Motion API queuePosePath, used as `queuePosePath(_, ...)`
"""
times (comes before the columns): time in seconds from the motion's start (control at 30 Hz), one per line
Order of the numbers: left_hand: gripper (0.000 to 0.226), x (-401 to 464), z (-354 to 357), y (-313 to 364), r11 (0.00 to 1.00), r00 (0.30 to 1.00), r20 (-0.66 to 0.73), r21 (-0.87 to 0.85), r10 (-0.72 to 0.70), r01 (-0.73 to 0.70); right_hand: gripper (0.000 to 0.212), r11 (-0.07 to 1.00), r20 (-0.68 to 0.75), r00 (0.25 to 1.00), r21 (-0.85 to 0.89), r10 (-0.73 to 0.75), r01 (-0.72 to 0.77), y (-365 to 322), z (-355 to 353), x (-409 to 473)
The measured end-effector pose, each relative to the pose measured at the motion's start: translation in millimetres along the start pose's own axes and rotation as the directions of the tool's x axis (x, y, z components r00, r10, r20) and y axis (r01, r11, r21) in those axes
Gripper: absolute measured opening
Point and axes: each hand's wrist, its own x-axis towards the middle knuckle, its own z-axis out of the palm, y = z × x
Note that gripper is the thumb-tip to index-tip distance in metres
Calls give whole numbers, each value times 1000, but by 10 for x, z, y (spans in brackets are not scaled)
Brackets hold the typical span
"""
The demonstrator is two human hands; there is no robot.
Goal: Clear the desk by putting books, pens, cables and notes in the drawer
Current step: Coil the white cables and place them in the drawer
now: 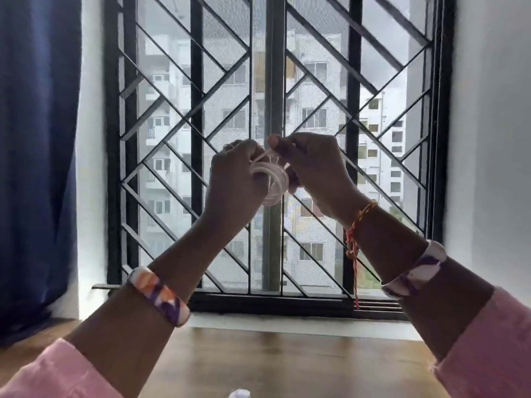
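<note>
A white cable [271, 179] wound into a small coil hangs between both raised hands, in front of the window. My left hand [234, 179] grips the coil from the left with curled fingers. My right hand [310, 165] pinches a strand of the cable at the coil's top right. Both hands are held well above the wooden desk [273, 360]. The drawer is out of view.
A barred window [270, 81] fills the wall behind the desk, with a blue curtain [37, 168] to its left and a white wall to its right. A small white object [240, 394] peeks in at the bottom edge of the view.
</note>
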Motion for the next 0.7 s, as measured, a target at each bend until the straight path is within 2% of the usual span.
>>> queuePosePath(0.07, 26, -20, -78, 43, 996, 996, -48, -41, 78, -80, 32, 987, 28, 993, 109, 118, -121, -21, -7, -48)
queuePosePath(0.17, 45, -40, -173, 64, 984, 984, 17, 15, 177, -177, 37, 924, 123, 956, 251, 265, -288, -39, 11, -117)
queuePosePath(0.3, 41, -45, -276, 55, 950, 970, 159, 226, 183, -216, 44, 858, 175, 901, 275, 398, -433, -121, 115, -202)
queuePosePath(0.43, 23, -37, -362, 48, 904, 976, 208, 403, 60, -141, 32, 856, 283, 874, 232, 394, -461, -149, 161, -326)
queuePosePath(0.53, 21, -41, -447, 85, 883, 971, 233, 466, -60, -57, 19, 918, 349, 884, 129, 311, -374, -136, 197, -434)
queuePosePath(0.7, 23, -104, -485, 103, 834, 941, 298, 551, -160, -32, 23, 942, 353, 900, 117, 256, -314, -139, 266, -485)
